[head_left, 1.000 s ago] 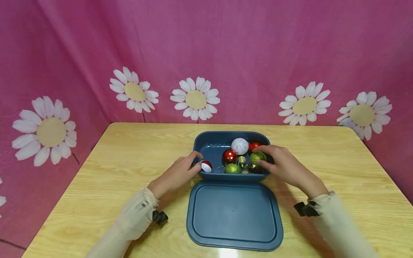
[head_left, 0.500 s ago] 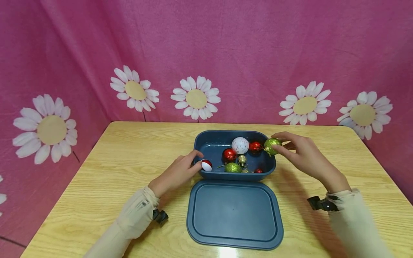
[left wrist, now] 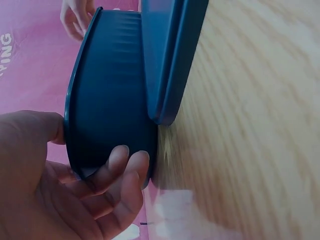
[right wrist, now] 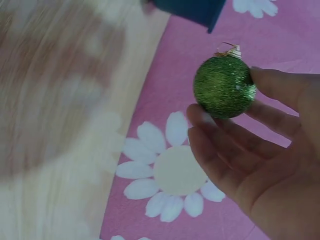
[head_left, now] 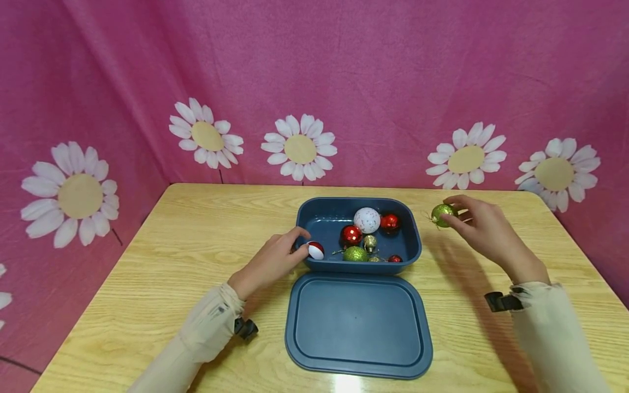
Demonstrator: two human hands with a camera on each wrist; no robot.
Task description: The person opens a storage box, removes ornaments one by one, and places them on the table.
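Note:
A blue plastic box (head_left: 411,240) stands on the wooden table, holding several baubles: a white speckled one (head_left: 366,220), red ones (head_left: 351,235), a green glitter one (head_left: 355,254) and a small gold one (head_left: 369,242). My left hand (head_left: 275,261) grips the box's left wall (left wrist: 105,125), thumb inside near a red-and-white ball (head_left: 315,250). My right hand (head_left: 479,226) is raised over the table right of the box and pinches a green glitter bauble (head_left: 441,214) (right wrist: 224,87) with a gold cap between thumb and fingers.
The box's blue lid (head_left: 358,325) lies flat on the table just in front of the box. A pink cloth with white daisies (head_left: 300,147) hangs behind and beside the table. Bare wood (head_left: 187,240) stretches left and right of the box.
My right hand has lifted the green glitter bauble out of the box and carried it right, past the box's rim. The left hand has stayed on the box.

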